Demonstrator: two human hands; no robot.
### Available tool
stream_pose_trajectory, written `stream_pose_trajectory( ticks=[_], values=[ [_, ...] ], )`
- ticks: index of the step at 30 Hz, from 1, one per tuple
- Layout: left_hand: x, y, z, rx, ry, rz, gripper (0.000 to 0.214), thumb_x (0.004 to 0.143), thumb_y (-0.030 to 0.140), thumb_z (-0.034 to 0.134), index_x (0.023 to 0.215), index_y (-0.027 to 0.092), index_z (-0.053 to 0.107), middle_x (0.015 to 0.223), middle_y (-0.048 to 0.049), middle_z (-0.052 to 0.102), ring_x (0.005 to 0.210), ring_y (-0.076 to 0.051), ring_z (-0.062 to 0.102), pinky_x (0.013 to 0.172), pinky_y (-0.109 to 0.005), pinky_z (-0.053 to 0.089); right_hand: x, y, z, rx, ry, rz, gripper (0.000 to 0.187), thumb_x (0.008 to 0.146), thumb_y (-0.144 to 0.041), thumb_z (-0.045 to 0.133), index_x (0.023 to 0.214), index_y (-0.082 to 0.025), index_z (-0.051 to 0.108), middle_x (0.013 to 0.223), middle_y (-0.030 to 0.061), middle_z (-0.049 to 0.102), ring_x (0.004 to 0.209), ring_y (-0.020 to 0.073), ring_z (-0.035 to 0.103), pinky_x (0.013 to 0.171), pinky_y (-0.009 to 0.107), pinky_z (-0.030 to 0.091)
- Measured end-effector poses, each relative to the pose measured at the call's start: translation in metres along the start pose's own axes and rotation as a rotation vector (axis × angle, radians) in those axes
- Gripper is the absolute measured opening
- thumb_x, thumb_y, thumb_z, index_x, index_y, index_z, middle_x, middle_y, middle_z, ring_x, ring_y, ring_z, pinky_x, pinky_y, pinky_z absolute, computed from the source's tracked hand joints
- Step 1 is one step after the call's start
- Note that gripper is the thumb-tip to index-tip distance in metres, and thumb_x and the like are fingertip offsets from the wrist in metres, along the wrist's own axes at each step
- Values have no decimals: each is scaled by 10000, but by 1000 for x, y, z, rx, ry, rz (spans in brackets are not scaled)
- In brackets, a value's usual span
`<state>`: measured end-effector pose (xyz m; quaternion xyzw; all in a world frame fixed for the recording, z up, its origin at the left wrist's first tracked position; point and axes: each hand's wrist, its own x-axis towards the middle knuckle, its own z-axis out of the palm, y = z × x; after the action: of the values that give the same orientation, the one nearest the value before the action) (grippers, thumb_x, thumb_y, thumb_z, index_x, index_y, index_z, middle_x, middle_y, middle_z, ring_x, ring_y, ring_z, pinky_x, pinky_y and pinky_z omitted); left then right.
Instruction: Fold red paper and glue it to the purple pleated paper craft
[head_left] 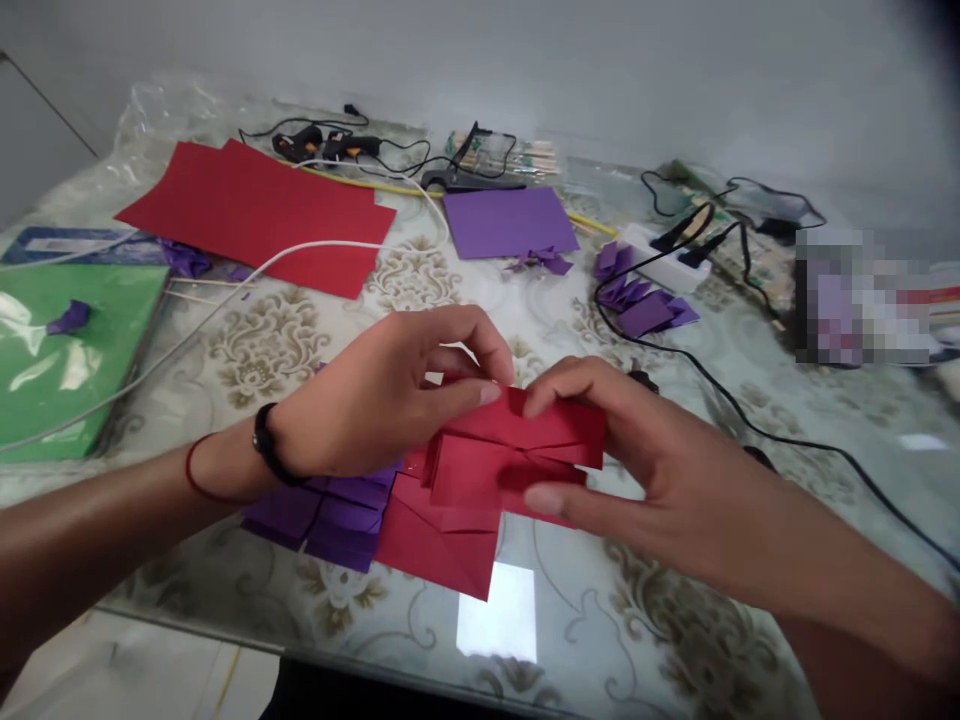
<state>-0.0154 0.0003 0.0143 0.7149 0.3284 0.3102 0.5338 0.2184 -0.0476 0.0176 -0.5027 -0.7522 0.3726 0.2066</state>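
Note:
Folded red paper (517,450) is held between my two hands above the patterned tabletop. My left hand (405,390) pinches its top edge between thumb and fingers. At the paper's right end, my right hand (622,450) grips it, thumb along the lower edge and index finger bent over the top. More red paper (450,555) lies flat beneath, with a crease across it. To the left and partly under my left wrist are purple folded paper pieces (337,520). The far ends of my left fingers are partly hidden behind the paper.
Red sheets (262,210) and a purple sheet (510,222) lie farther back. Two glue guns (326,145) sit by the wall. A white power strip (667,260) with black cables is at right, near purple folded pieces (649,305). Green paper (75,370) is at left.

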Motion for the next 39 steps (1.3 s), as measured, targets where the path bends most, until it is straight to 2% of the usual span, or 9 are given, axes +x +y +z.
stream_pose_trajectory(
  ticks=[3,6,10,14,21,27,32,36,39],
  values=[
    [-2,-1,0,47,25,53,87,957,123,608,941,206,632,994,1,721,889,-137,724,829,-287,608,-2,2,0,189,23,36,184,937,-441,751,1035,-292,707,988,7,694,811,186,658,664,275,548],
    [-11,-6,-9,314,19,149,94,1008,208,625,1098,209,650,1153,-39,710,1017,-169,720,896,-312,610,-2,9,6,272,76,81,182,929,-453,763,999,-286,742,987,20,695,787,181,653,630,267,546],
    [-37,-29,-30,704,-107,314,232,1030,288,653,1241,190,658,1314,-110,674,1176,-239,682,1037,-408,573,-6,23,18,252,107,96,180,933,-447,772,1038,-300,769,1071,27,707,896,189,682,802,301,585],
    [-60,-58,-42,892,-176,302,425,1050,338,602,1436,163,577,1520,-199,573,1408,-359,567,1179,-571,483,-5,33,29,241,74,104,149,955,-431,757,1061,-329,776,1128,20,709,1003,191,694,948,333,565],
    [-67,-78,-40,809,-188,287,252,1071,366,554,1216,167,610,1521,-192,600,1478,-335,529,1265,-572,402,1,33,38,210,72,164,165,933,-450,774,1051,-337,798,1120,28,737,999,208,722,911,338,609],
    [-63,-80,-39,784,-182,301,219,1069,191,446,1211,164,610,1493,-182,629,1491,-296,526,1306,-520,365,5,30,44,166,85,192,182,920,-468,782,1057,-353,814,1133,37,773,1025,241,744,872,362,647],
    [-63,-84,-38,745,-188,265,190,1075,329,516,1108,190,641,1474,-165,647,1458,-317,557,1295,-543,366,7,25,47,152,84,209,183,912,-481,790,1055,-369,815,1166,20,773,1052,234,742,890,355,644],
    [-66,-84,-40,740,-198,267,360,1034,512,612,1186,186,633,1567,-186,572,1487,-347,523,1304,-567,333,6,21,44,166,104,213,237,883,-478,822,1090,-364,797,1227,25,753,1131,255,726,936,381,642],
    [-67,-75,-42,756,-205,269,389,1041,511,604,1276,201,615,1586,-164,558,1491,-330,519,1320,-583,290,3,25,36,162,154,197,256,874,-453,836,1104,-351,790,1290,36,728,1227,278,693,1054,437,600]
  ],
)
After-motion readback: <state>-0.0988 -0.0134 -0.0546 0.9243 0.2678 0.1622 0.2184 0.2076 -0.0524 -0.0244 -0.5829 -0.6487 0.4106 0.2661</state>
